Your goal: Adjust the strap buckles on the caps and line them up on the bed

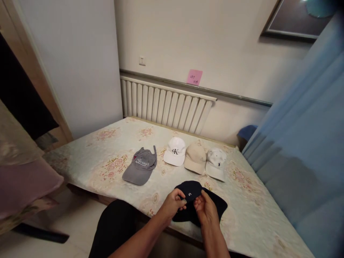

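Note:
A dark navy cap [191,187] with a small pale emblem is held up near the bed's front edge. My left hand [175,202] pinches its left side between thumb and fingers. On the right side, my right hand [206,207] grips it the same way, fingertips partly hidden behind the fabric. Beneath and to the right of it is a black shape [219,205], perhaps another dark cap; I cannot tell. Just beyond, a white cap [174,152], a beige cap [195,157] and a patterned white cap [216,163] sit in a row. A grey cap [142,165] lies apart, further left.
The caps rest on a bed [107,157] with a floral cover. Behind it, a radiator [166,104] runs along the wall. A blue curtain [303,125] hangs at the right, and a pale cabinet [72,61] stands at the left. My dark-clothed knee [115,222] is near the front edge.

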Demonstrator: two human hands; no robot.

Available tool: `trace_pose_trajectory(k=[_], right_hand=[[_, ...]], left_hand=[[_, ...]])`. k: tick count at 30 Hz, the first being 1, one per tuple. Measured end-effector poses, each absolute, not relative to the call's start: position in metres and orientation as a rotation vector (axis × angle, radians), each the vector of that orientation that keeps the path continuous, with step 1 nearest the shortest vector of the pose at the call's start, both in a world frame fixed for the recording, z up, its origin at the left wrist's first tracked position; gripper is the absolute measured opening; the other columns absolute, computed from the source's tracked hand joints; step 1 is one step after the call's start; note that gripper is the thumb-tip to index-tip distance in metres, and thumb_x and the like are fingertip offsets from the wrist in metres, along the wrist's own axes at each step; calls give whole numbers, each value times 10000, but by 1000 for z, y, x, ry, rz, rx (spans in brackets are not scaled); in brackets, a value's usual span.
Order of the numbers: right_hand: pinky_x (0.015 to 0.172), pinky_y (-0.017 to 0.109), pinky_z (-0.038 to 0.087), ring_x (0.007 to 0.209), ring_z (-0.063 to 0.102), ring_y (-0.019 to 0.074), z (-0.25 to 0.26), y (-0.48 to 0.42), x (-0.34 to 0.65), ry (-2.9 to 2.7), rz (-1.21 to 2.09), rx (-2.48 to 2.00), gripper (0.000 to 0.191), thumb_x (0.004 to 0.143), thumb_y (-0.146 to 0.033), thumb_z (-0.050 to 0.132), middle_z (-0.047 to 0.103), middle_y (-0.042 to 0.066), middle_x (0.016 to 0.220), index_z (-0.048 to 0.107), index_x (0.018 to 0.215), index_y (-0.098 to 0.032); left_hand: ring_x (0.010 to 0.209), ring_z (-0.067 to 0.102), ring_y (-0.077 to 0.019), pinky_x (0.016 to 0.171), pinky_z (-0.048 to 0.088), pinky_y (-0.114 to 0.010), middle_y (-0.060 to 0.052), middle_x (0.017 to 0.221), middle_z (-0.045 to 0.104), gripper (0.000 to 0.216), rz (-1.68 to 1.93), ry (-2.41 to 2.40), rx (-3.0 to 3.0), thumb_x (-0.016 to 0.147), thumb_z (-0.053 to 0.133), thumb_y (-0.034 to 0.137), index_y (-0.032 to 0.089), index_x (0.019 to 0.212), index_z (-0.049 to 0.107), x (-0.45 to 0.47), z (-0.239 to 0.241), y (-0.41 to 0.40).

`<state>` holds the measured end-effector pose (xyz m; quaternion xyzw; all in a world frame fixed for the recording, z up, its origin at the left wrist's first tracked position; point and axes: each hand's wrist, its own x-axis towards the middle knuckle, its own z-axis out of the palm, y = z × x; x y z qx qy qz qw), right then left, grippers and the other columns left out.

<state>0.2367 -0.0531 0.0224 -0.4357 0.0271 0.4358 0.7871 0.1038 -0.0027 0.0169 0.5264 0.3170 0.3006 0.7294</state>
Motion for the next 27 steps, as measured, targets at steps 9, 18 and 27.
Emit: trace_pose_trajectory(k=[9, 18, 27], right_hand=[[380, 180, 458, 404, 555, 91, 28, -48, 221, -175, 1100, -1030, 289, 566, -280, 805, 625, -19, 503, 559, 657, -159], [406, 186, 474, 422, 557, 91, 28, -50, 217, -156, 1073, -1021, 280, 587, -290, 795, 617, -19, 502, 554, 656, -167], [458, 208, 502, 467, 577, 99, 31, -54, 210, -238, 1107, -968, 321, 571, -280, 811, 602, -42, 522, 510, 628, -184]], left_hand=[[543, 511, -99, 544, 332, -207, 84, 530, 444, 202, 763, 747, 1151, 650, 567, 212, 174, 835, 497, 104, 16, -1], [821, 523, -171, 771, 398, -298, -18, 837, 566, 137, 967, 1095, 1831, 733, 531, 201, 197, 856, 590, 92, 17, -11], [895, 477, -191, 807, 390, -316, -38, 876, 552, 198, 1025, 963, 2087, 711, 476, 73, 193, 842, 562, 104, 31, -16]])
